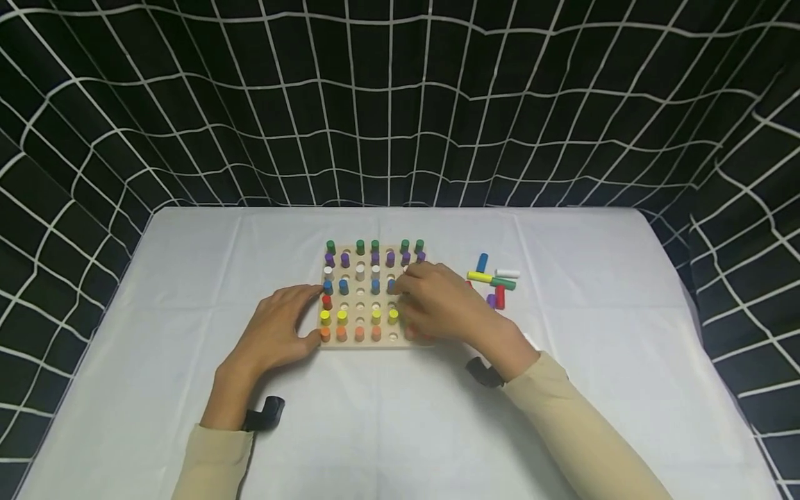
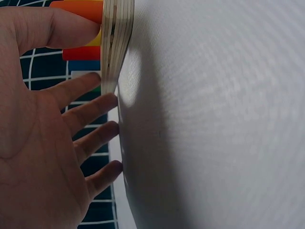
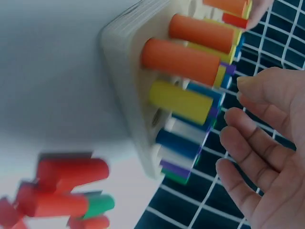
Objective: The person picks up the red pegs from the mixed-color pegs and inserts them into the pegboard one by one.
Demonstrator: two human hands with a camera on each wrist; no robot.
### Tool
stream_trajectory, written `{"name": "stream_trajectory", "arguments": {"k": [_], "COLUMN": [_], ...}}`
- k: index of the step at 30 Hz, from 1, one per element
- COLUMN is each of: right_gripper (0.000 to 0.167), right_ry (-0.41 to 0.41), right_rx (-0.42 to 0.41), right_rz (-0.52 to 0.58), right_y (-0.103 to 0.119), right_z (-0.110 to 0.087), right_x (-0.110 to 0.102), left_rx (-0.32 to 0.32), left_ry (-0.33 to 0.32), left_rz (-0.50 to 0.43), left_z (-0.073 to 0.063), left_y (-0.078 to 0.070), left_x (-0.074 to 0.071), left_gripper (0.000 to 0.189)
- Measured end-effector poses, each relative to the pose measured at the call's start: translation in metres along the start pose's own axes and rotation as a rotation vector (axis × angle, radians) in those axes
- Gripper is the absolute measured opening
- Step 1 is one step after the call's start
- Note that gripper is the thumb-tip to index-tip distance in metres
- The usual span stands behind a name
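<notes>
A light wooden pegboard [image 1: 375, 346] lies on the table, with rows of green, purple, white, blue, red, yellow and orange pegs standing in it and some holes bare. My left hand [image 1: 275, 330] is at the board's left edge. In the left wrist view its thumb [image 2: 71, 33] touches the edge near an orange peg [image 2: 78, 10], and its fingers are spread. Over the board's right side, my right hand [image 1: 440, 302] hovers near a blue peg [image 1: 391, 285] and hides pegs below it. In the right wrist view its fingers are loosely bent, with no peg visible between them.
Right of the board lie loose pegs: a blue one [image 1: 482, 262], a white one [image 1: 507, 273], a yellow one [image 1: 479, 276], a green one [image 1: 503, 283] and a red one [image 1: 500, 297], among others. A white cloth [image 1: 387, 430] covers the table. Dark netted-pattern curtains [image 1: 387, 104] surround it.
</notes>
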State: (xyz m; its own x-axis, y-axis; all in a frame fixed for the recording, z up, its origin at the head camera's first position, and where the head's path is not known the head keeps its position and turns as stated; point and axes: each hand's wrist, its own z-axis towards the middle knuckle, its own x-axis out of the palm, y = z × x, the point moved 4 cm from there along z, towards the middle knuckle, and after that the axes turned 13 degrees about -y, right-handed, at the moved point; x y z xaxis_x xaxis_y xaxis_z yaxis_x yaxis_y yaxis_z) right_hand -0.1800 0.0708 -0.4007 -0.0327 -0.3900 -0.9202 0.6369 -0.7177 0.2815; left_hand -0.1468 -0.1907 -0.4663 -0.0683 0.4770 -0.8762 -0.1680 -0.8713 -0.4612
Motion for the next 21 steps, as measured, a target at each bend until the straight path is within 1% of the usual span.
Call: {"name": "stream_trajectory", "arguments": {"k": [5,9,17,21], "right_gripper": [0.022,0.020,0.020,0.017], "right_ry": [-0.040,-0.078,-0.066,-0.085], "right_rx": [0.008,-0.002,0.060,0.069], "right_rz": [0.004,-0.002,-0.037,-0.045], "right_y": [-0.010,-0.018,-0.032,-0.042], "right_z": [-0.013,-0.023,-0.043,-0.055], "right_x": [-0.010,-0.016,-0.018,-0.017], "left_rx": [0.002,0.005,0.012,0.010], "left_ry": [-0.002,-0.003,-0.010,-0.008], "left_rz": [0.004,0.004,0.009,0.005], "left_z": [0.000,0.000,-0.001,0.000], "left_y": [0.001,0.002,0.003,0.002], "left_x": [0.001,0.001,0.001,0.001], "left_gripper": [0.076,0.076,0.077,0.077]}}
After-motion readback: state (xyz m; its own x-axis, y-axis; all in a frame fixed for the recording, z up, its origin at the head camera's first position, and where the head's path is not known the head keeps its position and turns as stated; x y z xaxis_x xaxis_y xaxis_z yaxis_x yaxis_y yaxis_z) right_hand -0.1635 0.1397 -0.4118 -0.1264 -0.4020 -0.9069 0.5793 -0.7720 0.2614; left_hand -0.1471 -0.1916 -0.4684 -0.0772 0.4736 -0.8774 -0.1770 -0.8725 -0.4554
